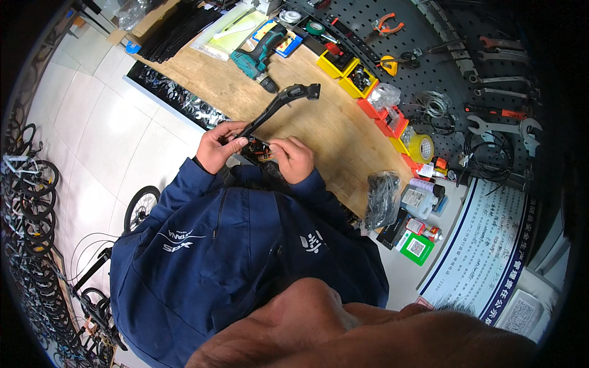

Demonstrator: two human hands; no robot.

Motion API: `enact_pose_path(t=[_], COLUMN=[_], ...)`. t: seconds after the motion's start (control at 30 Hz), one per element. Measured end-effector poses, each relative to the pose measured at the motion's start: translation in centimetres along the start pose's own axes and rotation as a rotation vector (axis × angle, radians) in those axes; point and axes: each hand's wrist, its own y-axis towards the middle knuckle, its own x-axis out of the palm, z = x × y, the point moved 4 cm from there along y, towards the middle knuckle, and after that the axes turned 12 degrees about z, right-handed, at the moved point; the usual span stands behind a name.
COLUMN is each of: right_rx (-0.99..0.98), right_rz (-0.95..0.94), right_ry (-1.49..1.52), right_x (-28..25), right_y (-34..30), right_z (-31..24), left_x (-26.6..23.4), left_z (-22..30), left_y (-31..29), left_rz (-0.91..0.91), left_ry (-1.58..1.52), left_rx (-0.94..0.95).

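Observation:
My left hand point(217, 147) is closed around the lower end of a long, curved black bar point(274, 109), shaped like a bicycle kickstand. The bar slants up to the right over the wooden workbench point(334, 144), its thicker end away from me. Close to the bar's lower end, my right hand point(292, 158) is closed in a pinch. Something thin and dark seems to be at its fingertips, too small to name. Past the bar lies a teal and black cordless drill point(260, 54) on the bench. Below my hands, an open drawer point(202, 114) of metal parts is partly hidden.
Yellow bins point(336, 64) and red bins point(372, 109) line the bench's back edge, below a pegboard point(438, 67) with wrenches and pliers. A plastic-wrapped package point(383, 199) and bottles point(418, 201) stand at the right. Bicycles point(37, 196) fill the far left floor.

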Motion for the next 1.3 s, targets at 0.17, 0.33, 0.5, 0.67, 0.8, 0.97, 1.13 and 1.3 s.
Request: enact_pose_path(t=[0.17, 0.33, 0.5, 0.67, 0.8, 0.97, 1.13, 1.3], right_rx=[1.246, 0.786, 0.03, 1.075, 0.588, -0.115, 0.718, 0.288], right_rz=[-0.469, -0.26, 0.088, -0.541, -0.185, 0.043, -0.431, -0.195], right_ry=[1.233, 0.797, -0.022, 0.867, 0.489, -0.196, 0.568, 0.26], right_x=[3.1, 3.1, 2.8, 3.3, 2.7, 2.0, 2.8, 2.3], right_y=[-3.6, -3.6, -2.5, -4.6, -2.8, -2.1, -3.6, -2.0], right_z=[3.1, 4.4, 3.3, 4.4, 3.8, 2.1, 3.9, 2.7], left_x=[-0.2, -0.7, -0.4, -1.0, -1.0, -0.8, -1.1, -1.2], left_z=[-0.6, -0.6, -0.6, -0.4, -0.9, -1.4, -1.3, -1.4], left_y=[0.1, -0.1, -0.2, -0.2, -0.2, -0.2, 0.0, -0.2], left_rz=[-0.033, -0.006, 0.03, -0.039, -0.007, 0.036, -0.018, 0.021], left_ry=[0.108, 0.142, 0.177, 0.267, 0.264, 0.176, 0.138, 0.139], left_rx=[0.125, 0.091, 0.13, 0.146, 0.067, 0.024, 0.047, 0.021])
